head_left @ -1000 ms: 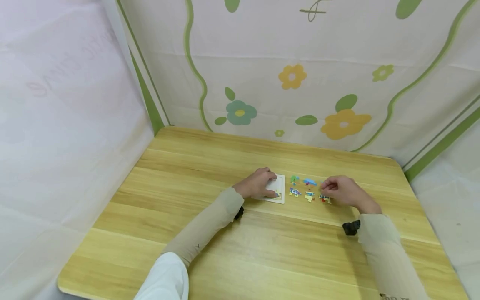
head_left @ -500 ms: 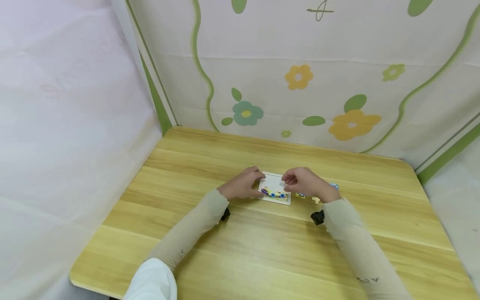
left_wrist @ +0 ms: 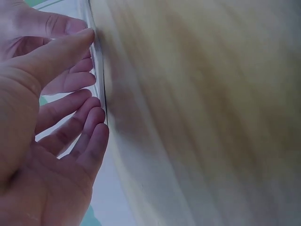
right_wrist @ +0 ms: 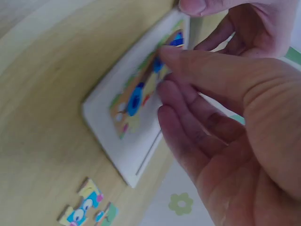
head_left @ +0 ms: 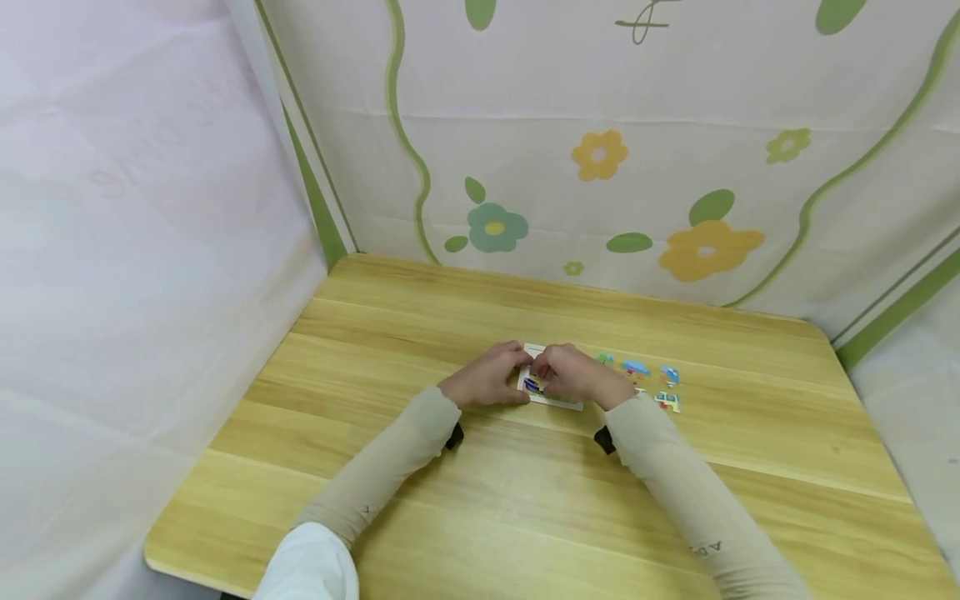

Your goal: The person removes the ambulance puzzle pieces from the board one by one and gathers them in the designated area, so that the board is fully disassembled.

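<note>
A white-framed jigsaw board (head_left: pixel 562 405) lies on the table, with a strip of coloured picture pieces (right_wrist: pixel 135 100) along its near side. My left hand (head_left: pixel 484 379) holds the board's left end, thumb by the near corner and fingers by the far one. Over the board is my right hand (head_left: pixel 577 377), its thumb and fingertips down at the picture strip close to the left hand. I see no loose piece between its fingers, and it hides much of the board. In the left wrist view, both hands' fingertips lie along the board's edge.
Loose jigsaw pieces lie right of the board: a blue one (head_left: pixel 636 367), another blue one (head_left: pixel 670 376), a yellow-red one (head_left: pixel 667 402) and a green one (head_left: pixel 604 359). A piece with eyes (right_wrist: pixel 81 207) shows in the right wrist view. A flowered curtain (head_left: pixel 525 125) stands behind the table.
My right hand has come left from the loose pieces, across the board's right edge, to its left part. My left hand has stayed at the board's left end; the view has shifted slightly.
</note>
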`<state>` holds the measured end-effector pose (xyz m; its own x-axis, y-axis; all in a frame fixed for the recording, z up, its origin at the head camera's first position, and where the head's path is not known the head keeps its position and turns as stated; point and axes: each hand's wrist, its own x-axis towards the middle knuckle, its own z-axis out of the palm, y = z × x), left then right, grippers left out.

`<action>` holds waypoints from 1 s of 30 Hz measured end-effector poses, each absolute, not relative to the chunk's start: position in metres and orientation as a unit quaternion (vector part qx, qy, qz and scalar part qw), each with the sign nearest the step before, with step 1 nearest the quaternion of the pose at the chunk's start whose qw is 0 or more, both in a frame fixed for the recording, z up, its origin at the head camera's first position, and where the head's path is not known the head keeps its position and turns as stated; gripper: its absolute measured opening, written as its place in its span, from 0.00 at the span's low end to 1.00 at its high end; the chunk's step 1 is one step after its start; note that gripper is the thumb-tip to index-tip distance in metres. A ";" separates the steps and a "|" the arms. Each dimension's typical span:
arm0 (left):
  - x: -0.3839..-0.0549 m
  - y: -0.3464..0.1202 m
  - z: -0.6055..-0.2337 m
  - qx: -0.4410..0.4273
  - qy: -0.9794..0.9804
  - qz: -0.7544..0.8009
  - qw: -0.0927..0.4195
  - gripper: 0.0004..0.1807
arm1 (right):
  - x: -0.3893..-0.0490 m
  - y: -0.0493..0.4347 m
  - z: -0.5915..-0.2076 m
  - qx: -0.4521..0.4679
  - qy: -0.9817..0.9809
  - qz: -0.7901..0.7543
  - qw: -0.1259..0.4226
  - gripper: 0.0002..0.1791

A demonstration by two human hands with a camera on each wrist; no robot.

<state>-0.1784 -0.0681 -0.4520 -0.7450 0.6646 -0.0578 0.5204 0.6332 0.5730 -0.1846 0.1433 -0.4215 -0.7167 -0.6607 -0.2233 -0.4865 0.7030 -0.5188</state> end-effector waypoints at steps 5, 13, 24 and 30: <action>-0.178 -0.068 -0.454 0.329 0.896 0.268 0.129 0.30 | -0.184 0.143 -0.424 -0.318 0.900 -0.224 0.196 0.17; -0.178 -0.067 -0.452 0.325 0.895 0.276 0.132 0.31 | -0.184 0.139 -0.425 -0.305 0.905 -0.218 0.200 0.16; -0.179 -0.066 -0.449 0.319 0.893 0.285 0.143 0.29 | -0.182 0.141 -0.427 -0.288 0.903 -0.264 0.178 0.07; -0.179 -0.065 -0.449 0.322 0.891 0.286 0.145 0.28 | -0.182 0.145 -0.429 -0.285 0.890 -0.315 0.169 0.03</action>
